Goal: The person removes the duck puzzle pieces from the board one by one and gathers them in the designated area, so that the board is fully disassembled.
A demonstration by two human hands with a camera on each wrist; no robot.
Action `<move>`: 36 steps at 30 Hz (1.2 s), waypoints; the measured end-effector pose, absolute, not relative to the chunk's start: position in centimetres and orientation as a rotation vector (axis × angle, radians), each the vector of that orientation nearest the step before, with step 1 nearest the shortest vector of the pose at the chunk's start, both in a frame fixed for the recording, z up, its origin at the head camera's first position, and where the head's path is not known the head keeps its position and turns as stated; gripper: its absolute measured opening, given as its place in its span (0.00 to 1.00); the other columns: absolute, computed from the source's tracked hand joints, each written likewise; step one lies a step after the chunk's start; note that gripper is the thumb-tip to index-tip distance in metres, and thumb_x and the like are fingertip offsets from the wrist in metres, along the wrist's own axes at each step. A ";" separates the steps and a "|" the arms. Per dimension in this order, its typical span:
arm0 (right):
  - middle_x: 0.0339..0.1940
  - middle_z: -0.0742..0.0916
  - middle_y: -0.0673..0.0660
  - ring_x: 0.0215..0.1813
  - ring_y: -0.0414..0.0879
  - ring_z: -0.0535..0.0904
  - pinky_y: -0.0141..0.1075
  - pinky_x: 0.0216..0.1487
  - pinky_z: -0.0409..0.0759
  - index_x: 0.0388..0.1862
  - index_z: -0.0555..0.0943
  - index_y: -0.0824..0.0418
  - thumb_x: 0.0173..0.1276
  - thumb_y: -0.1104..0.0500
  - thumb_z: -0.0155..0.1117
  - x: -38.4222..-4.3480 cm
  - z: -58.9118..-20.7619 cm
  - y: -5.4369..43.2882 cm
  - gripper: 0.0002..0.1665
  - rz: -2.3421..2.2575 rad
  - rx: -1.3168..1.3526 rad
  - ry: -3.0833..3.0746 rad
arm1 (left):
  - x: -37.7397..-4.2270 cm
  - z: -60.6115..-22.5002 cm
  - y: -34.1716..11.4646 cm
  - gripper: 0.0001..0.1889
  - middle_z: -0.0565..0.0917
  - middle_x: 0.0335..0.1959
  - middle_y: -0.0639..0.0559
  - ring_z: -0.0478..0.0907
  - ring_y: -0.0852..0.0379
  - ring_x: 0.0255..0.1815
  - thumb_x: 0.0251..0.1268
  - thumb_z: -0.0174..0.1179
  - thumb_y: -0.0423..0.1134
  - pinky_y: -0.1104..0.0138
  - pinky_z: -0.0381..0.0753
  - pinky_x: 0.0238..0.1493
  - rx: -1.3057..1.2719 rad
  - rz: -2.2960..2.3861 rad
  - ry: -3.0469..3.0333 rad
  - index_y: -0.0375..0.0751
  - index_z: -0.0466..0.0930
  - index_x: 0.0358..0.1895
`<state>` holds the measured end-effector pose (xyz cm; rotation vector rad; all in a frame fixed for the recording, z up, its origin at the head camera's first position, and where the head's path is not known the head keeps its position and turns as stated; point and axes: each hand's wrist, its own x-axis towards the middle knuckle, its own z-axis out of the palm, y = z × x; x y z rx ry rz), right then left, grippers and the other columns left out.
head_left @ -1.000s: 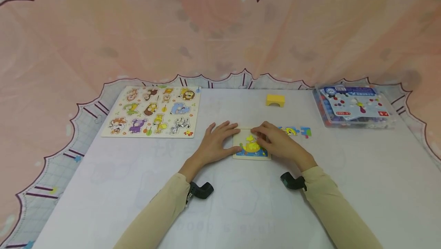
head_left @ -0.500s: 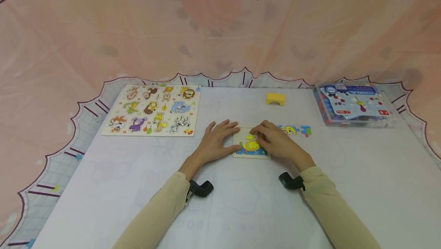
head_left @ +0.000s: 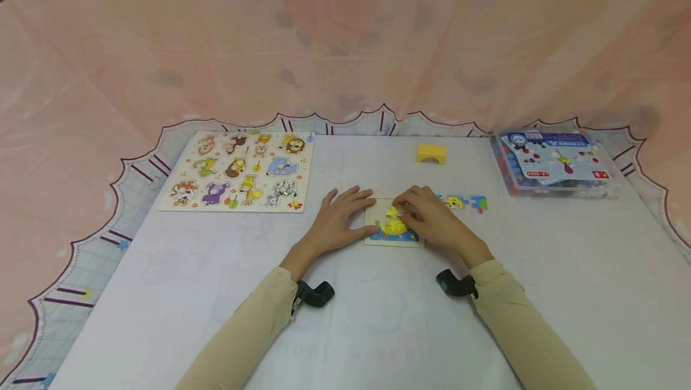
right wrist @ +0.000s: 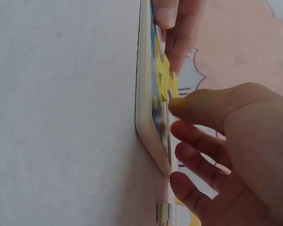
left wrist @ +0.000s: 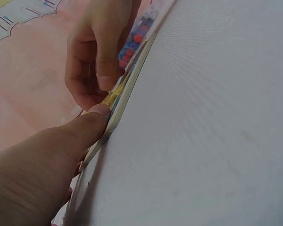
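Observation:
A small square puzzle board (head_left: 393, 245) with a yellow-and-blue picture lies flat at mid-table. My left hand (head_left: 341, 222) steadies its left side, fingers spread nearly straight and the thumb resting on the picture; the thumb tip also shows in the left wrist view. Over the board's right half, my right hand (head_left: 436, 217) pinches a yellow puzzle piece (right wrist: 166, 77), which stands slightly raised and tilted above the board in the right wrist view. The index fingertip on that piece is partly hidden by the thumb. Several loose puzzle pieces (head_left: 478, 202) lie just right of the board, partly covered by my right hand.
A larger animal puzzle board (head_left: 237, 173) lies at the back left. Behind the small board stands a yellow arch block (head_left: 431, 153). A clear plastic box (head_left: 556, 165) with coloured parts and a printed card sits at the back right. A patterned curtain (head_left: 345, 48) hangs behind.
My right fingers have shifted very slightly over the yellow piece. The left hand stays on the board, and the whole head view has moved up a touch.

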<state>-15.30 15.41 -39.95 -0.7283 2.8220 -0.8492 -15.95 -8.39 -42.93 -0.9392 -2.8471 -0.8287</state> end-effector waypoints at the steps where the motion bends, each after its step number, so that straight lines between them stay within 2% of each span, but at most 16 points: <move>1: 0.50 0.79 0.53 0.52 0.47 0.71 0.45 0.54 0.75 0.52 0.77 0.57 0.69 0.59 0.58 -15.3 -39.9 15.4 0.14 -0.860 -0.732 2.821 | -15.9 -42.9 -8.4 0.32 0.67 0.71 0.55 0.55 0.51 0.75 0.58 0.62 0.58 0.45 0.43 0.74 -0.939 -0.829 -2.850 0.50 0.71 0.65; 8: 0.47 0.81 0.51 0.50 0.45 0.76 0.45 0.54 0.77 0.50 0.75 0.55 0.70 0.56 0.58 -15.2 -39.6 15.2 0.12 -1.061 -0.664 2.745 | -15.9 -42.8 -8.5 0.32 0.67 0.71 0.54 0.55 0.50 0.76 0.58 0.62 0.58 0.45 0.42 0.74 -0.943 -0.849 -2.845 0.50 0.71 0.65; 12: 0.42 0.83 0.51 0.44 0.44 0.78 0.40 0.48 0.79 0.47 0.75 0.57 0.69 0.58 0.60 -15.2 -39.7 15.0 0.10 -1.179 -0.712 2.679 | -15.9 -42.9 -8.5 0.32 0.68 0.70 0.54 0.56 0.50 0.75 0.58 0.62 0.58 0.45 0.43 0.74 -0.941 -0.846 -2.834 0.50 0.72 0.64; 18: 0.38 0.82 0.50 0.40 0.42 0.77 0.32 0.41 0.78 0.43 0.74 0.57 0.67 0.61 0.61 -15.2 -39.7 15.1 0.08 -1.248 -0.763 2.652 | -16.0 -43.0 -8.5 0.32 0.68 0.70 0.54 0.56 0.50 0.75 0.57 0.63 0.58 0.45 0.44 0.74 -0.946 -0.855 -2.822 0.50 0.72 0.64; 28: 0.37 0.82 0.52 0.40 0.44 0.76 0.33 0.45 0.77 0.42 0.74 0.57 0.67 0.60 0.61 -15.4 -39.7 16.1 0.07 -1.326 -0.706 2.637 | -16.1 -43.2 -8.5 0.32 0.68 0.70 0.55 0.56 0.51 0.75 0.57 0.62 0.59 0.45 0.43 0.74 -0.938 -0.827 -2.833 0.50 0.72 0.64; 36: 0.37 0.82 0.55 0.39 0.46 0.75 0.32 0.42 0.76 0.43 0.74 0.60 0.67 0.63 0.60 -15.0 -39.4 17.2 0.07 -1.318 -0.634 2.664 | -16.0 -43.2 -8.4 0.32 0.67 0.70 0.55 0.56 0.51 0.75 0.57 0.62 0.58 0.45 0.43 0.74 -0.939 -0.831 -2.838 0.51 0.72 0.64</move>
